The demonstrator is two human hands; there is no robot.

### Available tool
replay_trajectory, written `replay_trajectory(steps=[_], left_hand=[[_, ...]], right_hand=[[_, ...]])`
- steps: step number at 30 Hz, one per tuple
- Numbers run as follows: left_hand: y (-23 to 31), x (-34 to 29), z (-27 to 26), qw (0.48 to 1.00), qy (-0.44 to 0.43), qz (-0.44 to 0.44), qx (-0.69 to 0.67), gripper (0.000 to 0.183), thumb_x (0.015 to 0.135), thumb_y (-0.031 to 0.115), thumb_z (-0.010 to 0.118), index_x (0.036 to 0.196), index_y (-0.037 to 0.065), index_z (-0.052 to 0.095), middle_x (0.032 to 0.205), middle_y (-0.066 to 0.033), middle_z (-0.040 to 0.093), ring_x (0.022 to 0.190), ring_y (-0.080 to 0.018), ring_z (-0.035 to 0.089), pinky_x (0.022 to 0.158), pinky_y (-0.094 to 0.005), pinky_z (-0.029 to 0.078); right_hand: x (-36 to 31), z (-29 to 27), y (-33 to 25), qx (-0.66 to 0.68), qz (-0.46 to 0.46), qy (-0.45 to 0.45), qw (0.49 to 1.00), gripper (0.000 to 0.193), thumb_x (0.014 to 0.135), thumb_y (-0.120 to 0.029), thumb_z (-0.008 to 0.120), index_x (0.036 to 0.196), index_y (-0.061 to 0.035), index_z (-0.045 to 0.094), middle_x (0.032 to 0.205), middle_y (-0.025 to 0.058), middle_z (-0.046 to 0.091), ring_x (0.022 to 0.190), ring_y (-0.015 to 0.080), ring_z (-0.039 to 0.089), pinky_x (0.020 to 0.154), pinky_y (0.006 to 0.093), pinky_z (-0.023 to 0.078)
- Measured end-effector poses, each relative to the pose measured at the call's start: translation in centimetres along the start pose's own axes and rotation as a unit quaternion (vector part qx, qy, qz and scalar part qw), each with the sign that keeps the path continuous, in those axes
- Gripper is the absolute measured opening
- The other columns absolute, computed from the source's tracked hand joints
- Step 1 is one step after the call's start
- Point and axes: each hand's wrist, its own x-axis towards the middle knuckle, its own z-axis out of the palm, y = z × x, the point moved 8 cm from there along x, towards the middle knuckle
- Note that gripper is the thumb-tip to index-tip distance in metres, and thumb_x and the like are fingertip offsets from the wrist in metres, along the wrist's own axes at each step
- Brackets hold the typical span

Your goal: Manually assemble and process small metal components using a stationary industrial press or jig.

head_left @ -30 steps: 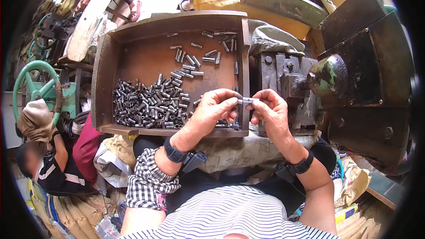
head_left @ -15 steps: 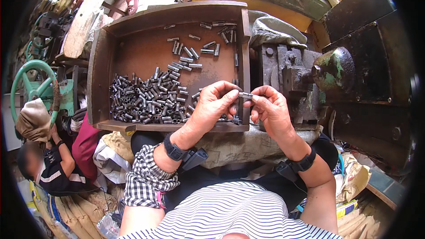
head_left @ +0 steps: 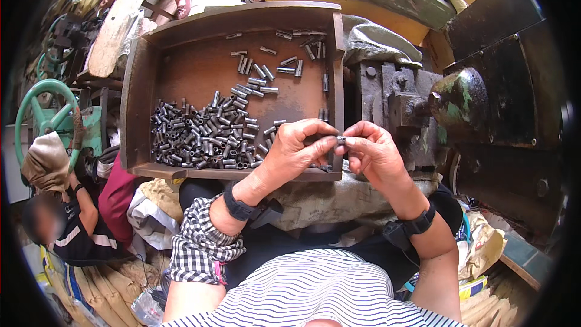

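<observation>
Over the right wall of a brown wooden tray (head_left: 181,29), my two hands meet. My left hand (head_left: 298,147) and my right hand (head_left: 374,150) pinch a small metal tube (head_left: 341,140) between their fingertips. Most of that tube is hidden by the fingers. A dense pile of short dark metal tubes (head_left: 203,133) fills the tray's near left part. Shinier loose tubes (head_left: 261,82) are scattered toward the tray's far right.
Right of the tray stands a dark greasy machine (head_left: 460,97) with a cloth (head_left: 381,42) over its far end. A green handwheel (head_left: 45,118) is at the left, where a co-worker (head_left: 85,224) sits low. Grey sacking (head_left: 315,206) lies below the tray.
The metal tube has turned between my fingertips and now shows less of its length. My hands have come closer together and slightly lower.
</observation>
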Motion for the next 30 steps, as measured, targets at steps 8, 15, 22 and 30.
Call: replay_trajectory(steps=[8, 15, 22, 30], left_hand=[[2.2, -1.3, 1.2, 0.981, -0.188, -0.041, 0.014, 0.031, 0.085, 0.012, 0.063, 0.113, 0.003, 0.052, 0.084, -0.0044, 0.063, 0.057, -0.0062, 0.057, 0.047, -0.0194, 0.045], [-0.5, -1.0, -5.1, 0.987, 0.054, -0.052, -0.144, 0.028, 0.088, 0.011, 0.058, 0.114, 0.003, 0.051, 0.082, -0.0041, 0.060, 0.053, -0.0029, 0.051, 0.045, -0.0160, 0.041], [-0.8, -0.8, -8.6, 0.988, 0.138, -0.049, -0.045, 0.013, 0.080, 0.004, 0.051, 0.093, 0.003, 0.055, 0.076, -0.0005, 0.056, 0.059, -0.0075, 0.058, 0.044, -0.0196, 0.044], [-0.4, -0.6, -7.2, 0.830, 0.104, 0.061, 0.545, 0.018, 0.076, 0.014, 0.065, 0.089, 0.007, 0.056, 0.078, -0.0156, 0.057, 0.071, -0.0342, 0.061, 0.061, -0.0416, 0.051]], right_hand=[[-0.4, 2.7, 0.8, -0.023, 0.093, -0.112, 0.989, 0.010, 0.082, -0.003, 0.062, 0.087, -0.0010, 0.054, 0.070, 0.0115, 0.064, 0.046, 0.0088, 0.056, 0.036, 0.0174, 0.039], [3.3, 4.2, -1.7, -0.225, -0.033, -0.006, 0.974, 0.017, 0.086, -0.014, 0.061, 0.091, 0.0010, 0.055, 0.070, 0.0092, 0.064, 0.044, 0.0078, 0.053, 0.039, 0.0208, 0.042], [10.7, 9.1, -5.0, -0.783, -0.298, 0.014, 0.546, 0.020, 0.074, 0.000, 0.057, 0.094, 0.0010, 0.053, 0.098, 0.0220, 0.056, 0.087, 0.0371, 0.060, 0.074, 0.0408, 0.049], [13.9, 9.0, -3.2, -0.903, -0.244, -0.001, 0.354, 0.018, 0.075, -0.002, 0.053, 0.093, -0.0016, 0.055, 0.103, 0.0229, 0.056, 0.080, 0.0308, 0.064, 0.064, 0.0365, 0.053]])
